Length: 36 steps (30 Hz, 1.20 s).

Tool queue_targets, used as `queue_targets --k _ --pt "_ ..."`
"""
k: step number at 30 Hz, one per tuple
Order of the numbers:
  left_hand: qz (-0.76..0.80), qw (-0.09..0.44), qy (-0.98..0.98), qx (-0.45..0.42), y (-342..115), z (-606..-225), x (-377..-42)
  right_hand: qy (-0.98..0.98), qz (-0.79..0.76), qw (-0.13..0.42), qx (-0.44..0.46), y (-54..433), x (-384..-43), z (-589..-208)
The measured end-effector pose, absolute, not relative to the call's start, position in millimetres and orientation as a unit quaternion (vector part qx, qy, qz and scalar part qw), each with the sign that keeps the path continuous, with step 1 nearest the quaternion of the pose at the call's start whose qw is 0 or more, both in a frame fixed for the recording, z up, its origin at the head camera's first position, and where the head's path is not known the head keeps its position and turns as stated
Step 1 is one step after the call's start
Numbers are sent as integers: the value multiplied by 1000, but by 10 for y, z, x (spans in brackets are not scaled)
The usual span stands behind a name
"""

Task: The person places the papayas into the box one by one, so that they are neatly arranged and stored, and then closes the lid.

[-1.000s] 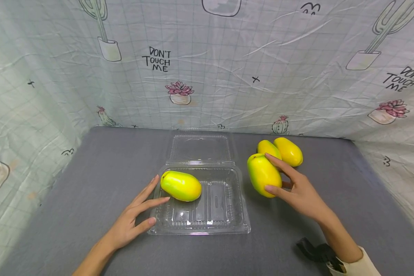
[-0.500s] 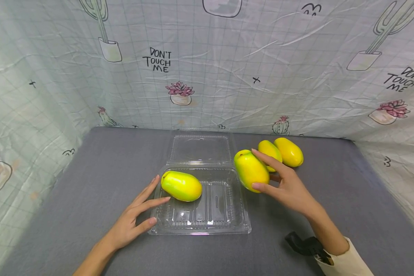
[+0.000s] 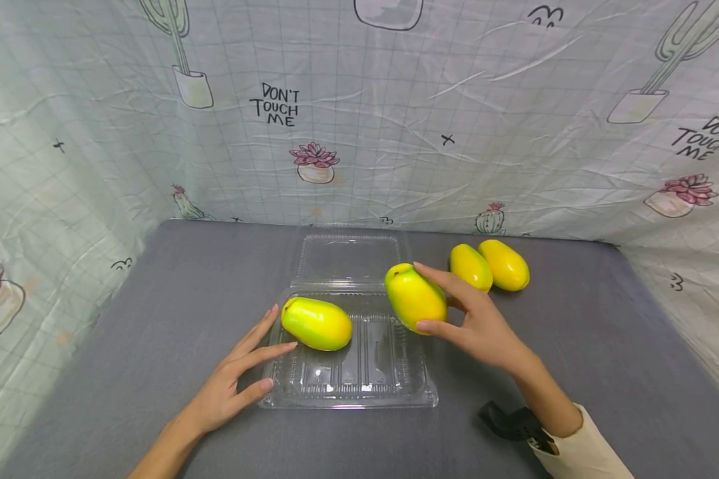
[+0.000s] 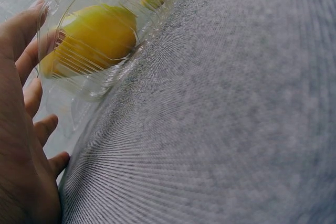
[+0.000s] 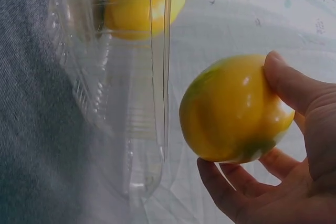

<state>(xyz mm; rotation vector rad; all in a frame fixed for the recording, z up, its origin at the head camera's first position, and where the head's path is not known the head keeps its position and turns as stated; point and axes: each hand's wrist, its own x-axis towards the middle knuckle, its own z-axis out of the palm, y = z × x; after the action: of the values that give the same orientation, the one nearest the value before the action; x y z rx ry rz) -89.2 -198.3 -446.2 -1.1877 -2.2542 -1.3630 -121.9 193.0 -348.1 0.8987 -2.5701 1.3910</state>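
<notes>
A yellow-green mango point(image 3: 416, 299) is gripped in my right hand point(image 3: 476, 326), between the thumb and the fingers. It hangs over the right rim of a clear plastic clamshell box point(image 3: 359, 399); the right wrist view shows the held mango point(image 5: 236, 111) beside the box wall. Another mango point(image 3: 316, 324) lies on its side in the left part of the box. At the box's left edge rests my left hand point(image 3: 224, 382), its fingers spread and fairly straight. In the left wrist view the fingertips of that hand point(image 4: 23, 119) touch the clear wall in front of the mango point(image 4: 94, 38).
Two more mangoes, a nearer one point(image 3: 471, 267) and a farther one point(image 3: 504, 265), lie side by side at the back right of the grey table point(image 3: 156, 319). The box's lid point(image 3: 350, 259) lies folded back toward the printed curtain point(image 3: 383, 133). A black strap point(image 3: 509, 422) hangs at the right wrist.
My right hand has carried its mango leftward, away from the two mangoes at the back right, to the box's right side. The left hand and the boxed mango have stayed put.
</notes>
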Motion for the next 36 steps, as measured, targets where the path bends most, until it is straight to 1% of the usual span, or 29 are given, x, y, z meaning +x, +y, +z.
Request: queue_targets --k 6,12,18,24,36 --pt "-468 127 -774 -407 -1985 -4469 -883 -838 452 45 302 1830 -1221 -3489" --pt "-469 125 -774 -407 -1979 -4475 -873 -834 448 46 320 1732 -1211 -3608" --pt "-467 123 -776 -404 -1969 -4491 -847 -840 426 61 329 1694 -1209 -3715" --pt "-469 124 -776 -403 -1972 -4503 -841 -839 398 77 361 1656 -1218 -3755" --pt "-468 125 -776 -405 -1976 -4494 -866 -842 378 90 375 1602 -1244 -3829"
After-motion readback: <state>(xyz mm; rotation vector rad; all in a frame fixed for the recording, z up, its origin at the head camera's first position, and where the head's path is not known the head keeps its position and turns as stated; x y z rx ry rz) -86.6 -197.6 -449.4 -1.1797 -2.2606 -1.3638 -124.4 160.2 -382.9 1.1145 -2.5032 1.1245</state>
